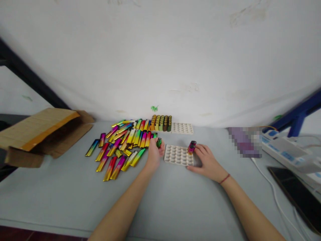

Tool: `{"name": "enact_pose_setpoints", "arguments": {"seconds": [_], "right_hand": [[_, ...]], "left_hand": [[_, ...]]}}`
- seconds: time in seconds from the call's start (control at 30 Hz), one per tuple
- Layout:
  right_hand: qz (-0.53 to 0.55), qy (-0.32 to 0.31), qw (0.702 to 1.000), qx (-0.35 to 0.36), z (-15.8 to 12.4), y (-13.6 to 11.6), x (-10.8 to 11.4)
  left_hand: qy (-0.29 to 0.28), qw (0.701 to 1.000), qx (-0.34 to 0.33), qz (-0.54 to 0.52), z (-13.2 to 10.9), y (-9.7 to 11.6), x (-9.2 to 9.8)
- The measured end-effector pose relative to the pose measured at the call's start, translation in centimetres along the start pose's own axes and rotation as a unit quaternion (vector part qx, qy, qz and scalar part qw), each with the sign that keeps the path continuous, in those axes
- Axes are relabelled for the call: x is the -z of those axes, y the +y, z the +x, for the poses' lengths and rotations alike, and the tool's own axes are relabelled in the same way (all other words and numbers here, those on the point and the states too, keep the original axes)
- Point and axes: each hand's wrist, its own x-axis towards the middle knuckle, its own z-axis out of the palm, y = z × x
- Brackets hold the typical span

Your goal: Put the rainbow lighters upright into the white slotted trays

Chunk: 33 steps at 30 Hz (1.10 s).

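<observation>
My left hand is closed around a green lighter with a dark top, just left of a white tray with rows of round holes. Two magenta-and-gold lighters stand upright at the tray's right side. Against that side lies my right hand, its thumb along the tray's front corner and its fingertips beside the standing lighters. A loose heap of shiny lighters in rainbow and gold colours spreads to the left of my left hand.
By the wall, several lighters stand in tight rows beside a second white tray. An open cardboard box lies at the left. To the right are a white power strip, a black phone, cables and a blurred-out purple item.
</observation>
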Motion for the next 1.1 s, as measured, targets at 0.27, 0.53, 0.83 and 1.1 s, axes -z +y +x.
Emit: {"name": "enact_pose_setpoints", "arguments": {"seconds": [0.27, 0.53, 0.83, 1.1], "right_hand": [[-0.008, 0.004, 1.0, 0.003, 0.0, 0.1, 0.0], [0.0, 0.017, 1.0, -0.01, 0.3, 0.0, -0.2], [-0.001, 0.012, 1.0, -0.004, 0.3, -0.1, 0.0], [-0.004, 0.019, 1.0, -0.003, 0.3, -0.3, -0.1]], "left_hand": [[-0.031, 0.995, -0.085, 0.051, 0.9, -1.3, 0.3], [-0.108, 0.889, -0.309, 0.32, -1.6, -2.3, -0.4], [-0.193, 0.859, -0.308, 0.361, -1.6, -3.5, -1.6], [-0.173, 0.796, -0.328, 0.478, -2.0, -3.9, -1.8]]}}
